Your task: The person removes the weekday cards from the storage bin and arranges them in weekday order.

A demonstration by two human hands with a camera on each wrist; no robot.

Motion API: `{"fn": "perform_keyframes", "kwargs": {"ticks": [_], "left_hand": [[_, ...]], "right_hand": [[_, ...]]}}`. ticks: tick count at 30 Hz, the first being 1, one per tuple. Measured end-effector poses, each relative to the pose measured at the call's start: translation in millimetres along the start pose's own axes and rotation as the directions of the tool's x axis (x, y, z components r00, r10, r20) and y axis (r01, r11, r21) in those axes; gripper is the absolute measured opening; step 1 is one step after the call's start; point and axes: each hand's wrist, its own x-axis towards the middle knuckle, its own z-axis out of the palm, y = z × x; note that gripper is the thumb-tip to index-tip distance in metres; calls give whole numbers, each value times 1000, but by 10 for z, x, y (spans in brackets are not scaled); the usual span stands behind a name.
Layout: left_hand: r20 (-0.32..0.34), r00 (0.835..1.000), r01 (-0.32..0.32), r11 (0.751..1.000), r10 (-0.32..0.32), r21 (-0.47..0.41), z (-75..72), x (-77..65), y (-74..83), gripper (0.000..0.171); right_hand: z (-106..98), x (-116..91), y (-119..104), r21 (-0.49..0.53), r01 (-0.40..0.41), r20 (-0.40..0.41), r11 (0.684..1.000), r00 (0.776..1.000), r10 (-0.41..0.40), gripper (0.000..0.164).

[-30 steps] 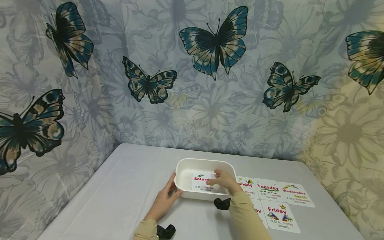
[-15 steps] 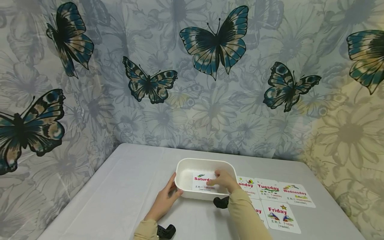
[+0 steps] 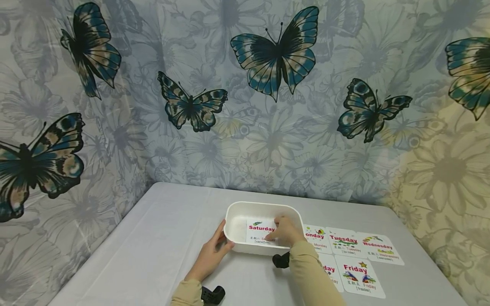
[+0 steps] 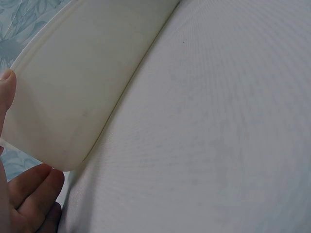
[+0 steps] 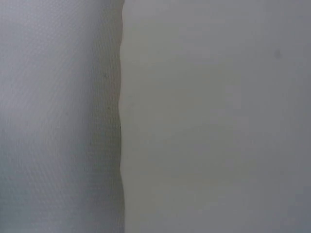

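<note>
A white rectangular box (image 3: 249, 249) stands on the table, with a card reading "Saturday" (image 3: 257, 231) lying inside it. My left hand (image 3: 208, 257) holds the box at its near left corner. In the left wrist view, the thumb lies at the rim and the fingertips (image 4: 51, 187) touch the corner lower down. Reaching over the near right side, my right hand (image 3: 287, 231) has bent fingers at the right part of the Saturday card. Whether it pinches the card is hidden. The right wrist view holds only the box's side wall (image 5: 194, 116) and cloth.
Weekday cards lie in two rows right of the box: a partly covered Monday card (image 3: 317, 244), a Tuesday card (image 3: 344, 243), a Wednesday card (image 3: 379, 248), a half-hidden card (image 3: 332, 276) and a Friday card (image 3: 360, 276). A butterfly-print curtain (image 3: 275, 161) hangs behind the white-covered table (image 3: 153, 238).
My right hand has shifted slightly within the box, its thumb lower and further right on the card, showing more of the word Saturday. The left hand and box stay put.
</note>
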Motion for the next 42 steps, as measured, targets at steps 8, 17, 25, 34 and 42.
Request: {"fn": "perform_keyframes", "kwargs": {"ticks": [8,17,25,34,42], "left_hand": [[5,1000,7,1000,-7,0,4,2,19,75],[4,1000,7,1000,-7,1,7,1,8,76],[6,1000,6,1000,-6,-3,5,1,12,77],[8,1000,-1,1000,1,-9,5,4,3,76],[5,1000,-8,1000,8,-6,-2,-1,-11,74]], "right_hand": [[2,-18,-9,-8,-22,-19,1000,1000,22,76],[-6,-23,-30,56,-77,-52,995,995,80,74],[-5,-34,-43,89,-108,-46,990,993,112,78],[-33,-42,-92,127,-118,-66,985,990,127,75],[-88,-67,-193,174,-124,-112,977,983,145,60]]}}
